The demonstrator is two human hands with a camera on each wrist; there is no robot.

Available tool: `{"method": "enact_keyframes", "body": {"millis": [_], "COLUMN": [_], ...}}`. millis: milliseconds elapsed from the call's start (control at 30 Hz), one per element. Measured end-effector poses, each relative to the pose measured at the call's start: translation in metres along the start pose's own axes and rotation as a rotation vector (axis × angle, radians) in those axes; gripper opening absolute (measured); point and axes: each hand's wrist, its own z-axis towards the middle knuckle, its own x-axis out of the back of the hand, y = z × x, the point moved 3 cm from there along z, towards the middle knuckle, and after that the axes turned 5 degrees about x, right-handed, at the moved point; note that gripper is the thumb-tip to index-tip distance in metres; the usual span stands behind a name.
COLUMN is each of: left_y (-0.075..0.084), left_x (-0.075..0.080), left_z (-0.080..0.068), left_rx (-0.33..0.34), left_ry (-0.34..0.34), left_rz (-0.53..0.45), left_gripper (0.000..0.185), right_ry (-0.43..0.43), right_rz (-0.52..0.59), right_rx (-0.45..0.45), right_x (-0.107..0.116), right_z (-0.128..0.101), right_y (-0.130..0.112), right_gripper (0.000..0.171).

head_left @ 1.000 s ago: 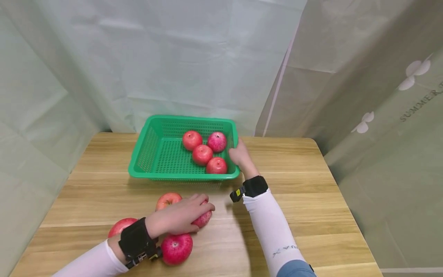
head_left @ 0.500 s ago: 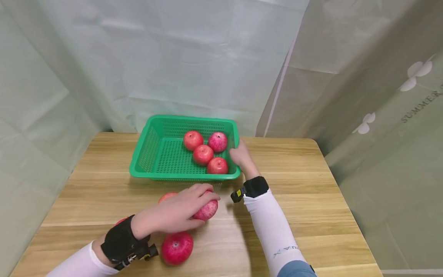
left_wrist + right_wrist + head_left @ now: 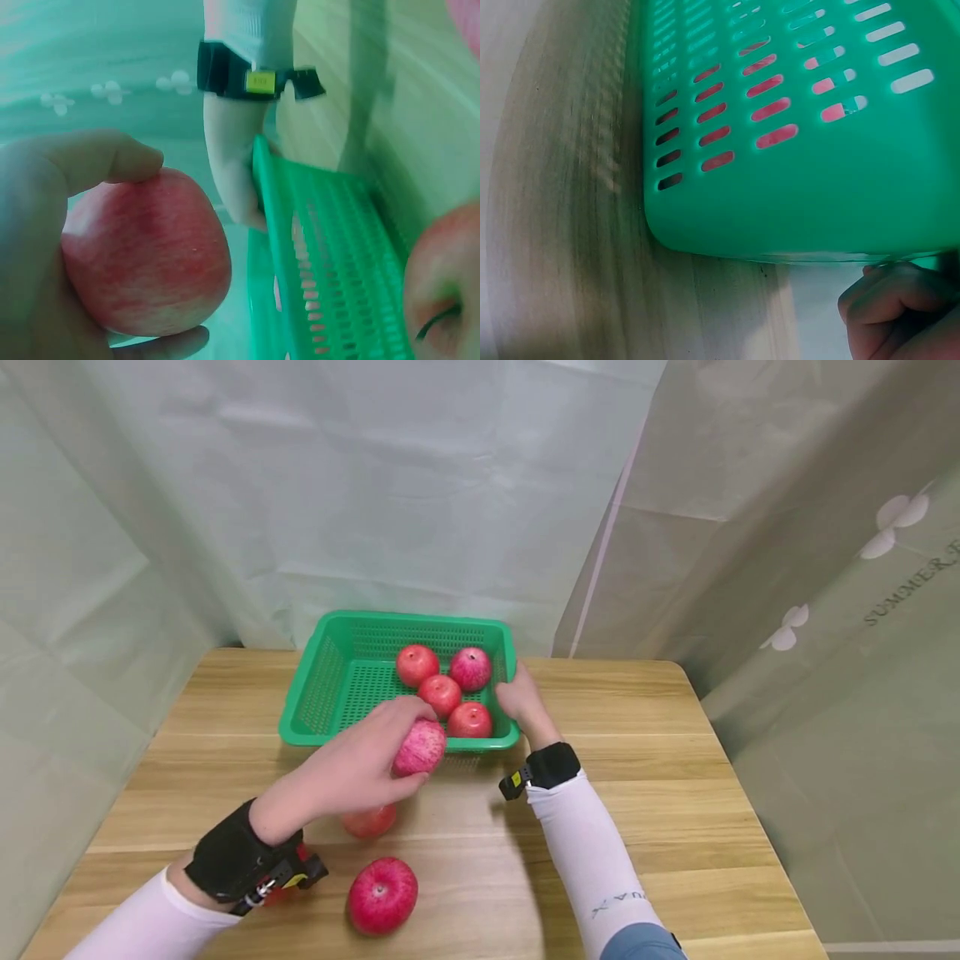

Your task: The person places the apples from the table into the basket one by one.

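- A pinkish-red apple is gripped in the left hand, with the thumb and fingers curled round it, and it's held up off the worktop right at the near rim of the green basket.
- The same apple is seen close up in the left wrist view, with the thumb laid over its top and a fingertip under it.
- The basket's right wall is held by the right hand, fingers wrapped over the rim; in the right wrist view only curled fingers tucked under the basket's edge are seen.
- Four red apples are sat inside the basket, bunched toward its right side and pretty much touching each other.
- Two more are left out on the worktop: one apple near the front edge, another half hidden under the left hand.
- The whole setup is backed by pale curtains.
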Motion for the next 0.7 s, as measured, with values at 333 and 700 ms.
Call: {"method": "enact_keyframes", "body": {"millis": [333, 700], "left_y": [-0.025, -0.046], "left_x": [0.009, 0.010], "left_z": [0.021, 0.037], "left_rx": [0.080, 0.197], "left_ry": [0.016, -0.020], "left_rz": [0.108, 0.113], "left_gripper": [0.073, 0.071], "right_ry": [-0.002, 0.011], "right_rz": [-0.009, -0.017], "right_rx": [-0.001, 0.000], "right_x": [0.001, 0.000], "right_z": [-0.001, -0.003], "right_y": [0.000, -0.003], "right_gripper": [0.065, 0.060]}}
